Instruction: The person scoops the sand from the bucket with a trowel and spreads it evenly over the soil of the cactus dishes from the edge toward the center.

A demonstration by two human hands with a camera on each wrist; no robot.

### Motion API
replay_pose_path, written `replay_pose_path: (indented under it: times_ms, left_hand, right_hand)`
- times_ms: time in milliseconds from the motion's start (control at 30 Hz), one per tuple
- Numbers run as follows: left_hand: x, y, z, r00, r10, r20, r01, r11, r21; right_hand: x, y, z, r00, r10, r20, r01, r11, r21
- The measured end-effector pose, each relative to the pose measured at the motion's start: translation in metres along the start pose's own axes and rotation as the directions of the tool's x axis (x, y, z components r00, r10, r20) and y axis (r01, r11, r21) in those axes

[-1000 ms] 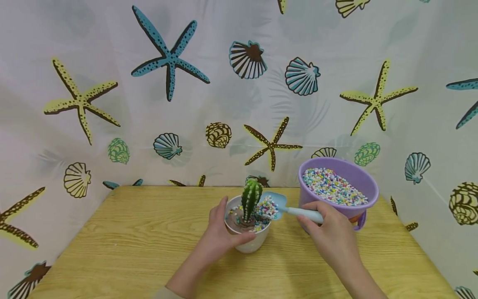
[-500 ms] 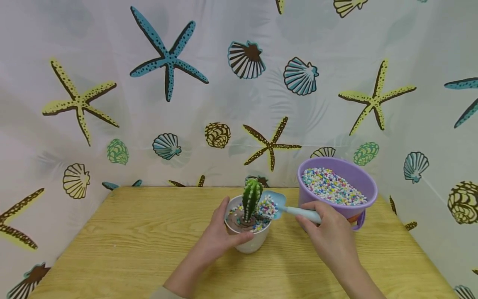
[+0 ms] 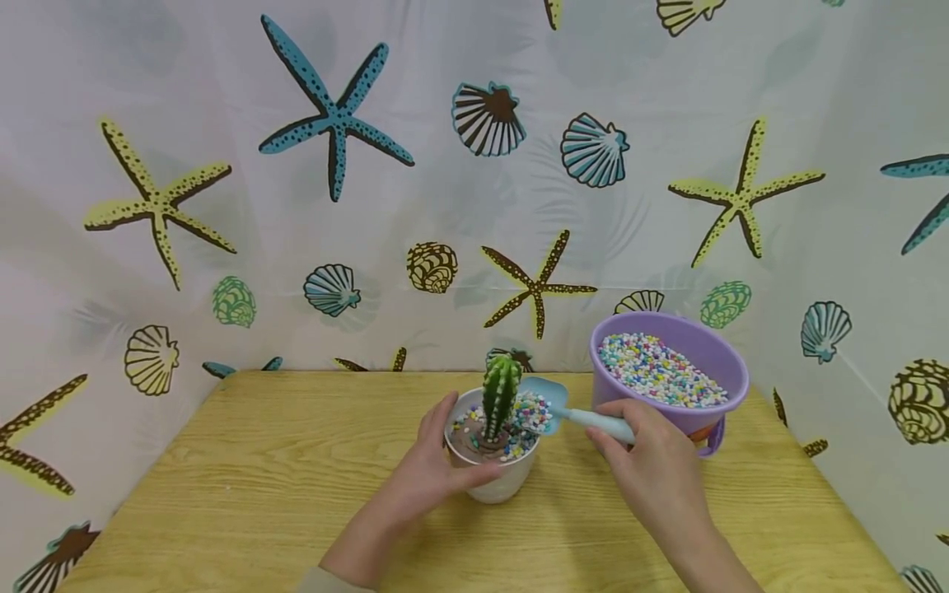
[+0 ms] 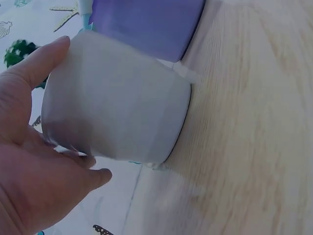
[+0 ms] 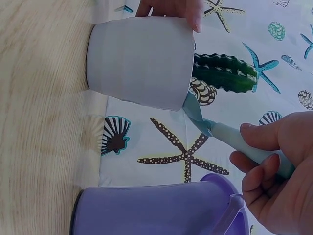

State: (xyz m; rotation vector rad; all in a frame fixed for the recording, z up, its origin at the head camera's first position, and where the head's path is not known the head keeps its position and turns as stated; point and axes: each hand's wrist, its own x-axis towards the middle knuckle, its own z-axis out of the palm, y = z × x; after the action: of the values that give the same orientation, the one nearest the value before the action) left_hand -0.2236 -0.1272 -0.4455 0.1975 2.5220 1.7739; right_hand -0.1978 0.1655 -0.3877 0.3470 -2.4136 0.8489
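Note:
My left hand (image 3: 433, 473) grips a white flowerpot (image 3: 498, 486) around its left side, the thumb in front near the rim. In the pot a green cactus (image 3: 502, 399) stands upright in brown soil, with colourful pebbles scattered on the right and back. The right hand (image 3: 656, 457) holds the handle of a light blue toy shovel (image 3: 603, 423). Its scoop, carrying white and multicoloured pebbles (image 3: 530, 412), reaches over the pot's right rim beside the cactus. In the right wrist view the shovel (image 5: 239, 142) touches the rim, and fingers curl around its handle.
A purple bucket (image 3: 715, 362) partly filled with multicoloured pebbles stands behind my right hand, its handle hanging at the front. The wooden table (image 3: 282, 461) meets a curtain (image 3: 430, 189) printed with starfish and shells at its back edge.
Both hands stay almost where they were. The shovel is still over the rim, and its pebbles have shifted slightly toward the cactus and the soil.

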Motion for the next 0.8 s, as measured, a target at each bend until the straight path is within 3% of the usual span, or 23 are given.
replay_pose_path:
  times_ms: [167, 633, 800]
  left_hand:
    - [0.002, -0.003, -0.003, 1.0, -0.002, 0.014, 0.002, 1.0, -0.022]
    - [0.003, 0.002, 0.014, 0.994, 0.045, -0.101, -0.034, 0.993, 0.114]
    - [0.005, 0.005, 0.009, 0.998, 0.031, -0.057, -0.024, 0.992, 0.12]
  right_hand:
    - [0.0, -0.001, 0.0, 1.0, -0.014, -0.018, 0.014, 1.0, -0.001]
    - [0.003, -0.003, 0.002, 0.999, -0.037, -0.04, 0.036, 0.999, -0.024]
    - [0.005, -0.003, 0.002, 0.998, -0.041, -0.046, 0.04, 0.999, -0.031]
